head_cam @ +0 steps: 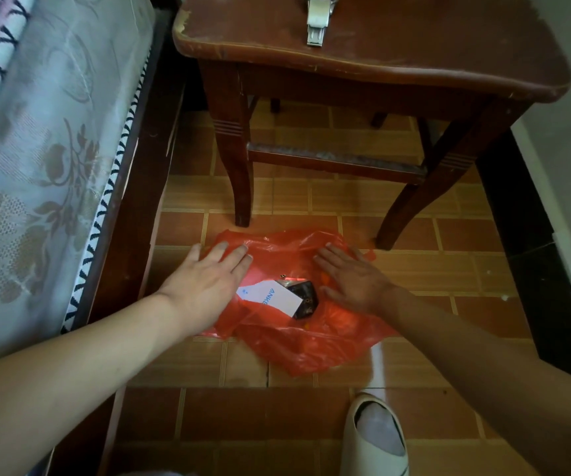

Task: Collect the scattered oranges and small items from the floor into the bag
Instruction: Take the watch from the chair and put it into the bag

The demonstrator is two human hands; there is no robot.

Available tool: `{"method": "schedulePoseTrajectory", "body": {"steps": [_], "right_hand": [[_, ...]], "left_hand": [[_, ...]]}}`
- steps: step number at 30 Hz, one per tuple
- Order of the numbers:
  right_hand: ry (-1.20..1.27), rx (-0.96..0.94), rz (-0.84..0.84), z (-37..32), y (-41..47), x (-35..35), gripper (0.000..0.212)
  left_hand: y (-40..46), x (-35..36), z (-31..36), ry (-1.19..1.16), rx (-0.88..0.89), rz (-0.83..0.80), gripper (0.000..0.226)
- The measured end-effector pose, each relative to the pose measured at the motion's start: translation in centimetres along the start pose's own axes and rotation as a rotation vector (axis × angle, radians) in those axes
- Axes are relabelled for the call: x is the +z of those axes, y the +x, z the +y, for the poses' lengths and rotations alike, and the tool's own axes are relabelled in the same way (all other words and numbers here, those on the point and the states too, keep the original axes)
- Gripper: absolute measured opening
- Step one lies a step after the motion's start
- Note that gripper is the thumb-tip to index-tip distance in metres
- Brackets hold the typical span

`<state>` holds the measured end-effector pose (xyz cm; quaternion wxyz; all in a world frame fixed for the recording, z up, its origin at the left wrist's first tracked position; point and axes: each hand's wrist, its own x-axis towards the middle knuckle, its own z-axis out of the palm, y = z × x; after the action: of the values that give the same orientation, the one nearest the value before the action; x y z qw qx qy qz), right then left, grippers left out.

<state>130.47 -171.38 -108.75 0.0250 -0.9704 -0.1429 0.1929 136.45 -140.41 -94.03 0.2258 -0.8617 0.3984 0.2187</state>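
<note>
Nearest you, at the bottom right, your foot in a pale cream slipper (376, 438) stands on the brown tiled floor (431, 269). Just beyond it lies the crumpled, thin red plastic bag (298, 348), spread flat on the tiles between your two arms. Your left hand (205, 280) rests on the bag's left side with its fingers straight and spread, holding nothing. Your right hand (352, 276) lies flat on the bag's right side, fingers also stretched out and pointing away from you. Between your hands, on the middle of the bag, sits a white card with blue lettering (270, 297), partly covering a small dark glossy packet (306, 298); whether these lie on top of the plastic or inside it cannot be told. Orange shapes show faintly through the plastic near your right hand. Farther off stands a dark reddish-brown wooden table (397, 53), its two near legs just behind the bag, with a white and metal clasp (318, 20) on its top. Along the left runs a bed with a pale floral lace cover (50, 139).
</note>
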Motion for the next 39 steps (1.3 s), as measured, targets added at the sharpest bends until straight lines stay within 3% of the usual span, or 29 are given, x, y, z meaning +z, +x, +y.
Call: {"method": "schedulePoseTrajectory", "body": {"steps": [11,17,21,24,29,32,39], "right_hand": [[0.145,-0.069,0.366,-3.6,-2.6,-7.1,0.057],[0.141,-0.176,0.582,-5.7,-4.0,-16.6,0.049],[0.076,-0.252,0.796,-6.2,-4.4,-24.9,0.040],[0.032,-0.197,0.911,-6.4,-3.7,-30.2,0.042],[-0.008,0.097,0.749,-6.2,0.0,-34.4,0.073],[0.037,0.172,0.641,-6.1,1.8,-34.4,0.080],[0.096,0.178,0.763,-5.9,1.5,-33.7,0.045]], "left_hand": [[0.1,-0.8,-0.5,-0.011,-0.010,0.056,0.091],[0.5,-3.3,-1.6,-0.280,-0.056,0.220,0.071],[0.2,-5.2,-2.7,-0.325,-0.094,0.315,0.067],[-0.1,-5.6,-2.8,-0.315,-0.093,0.322,0.068],[-0.2,-6.1,-2.7,-0.305,-0.086,0.336,0.067],[-0.3,-6.4,-2.7,-0.310,-0.077,0.345,0.066],[-0.3,-6.4,-2.4,-0.321,-0.055,0.324,0.068]]}}
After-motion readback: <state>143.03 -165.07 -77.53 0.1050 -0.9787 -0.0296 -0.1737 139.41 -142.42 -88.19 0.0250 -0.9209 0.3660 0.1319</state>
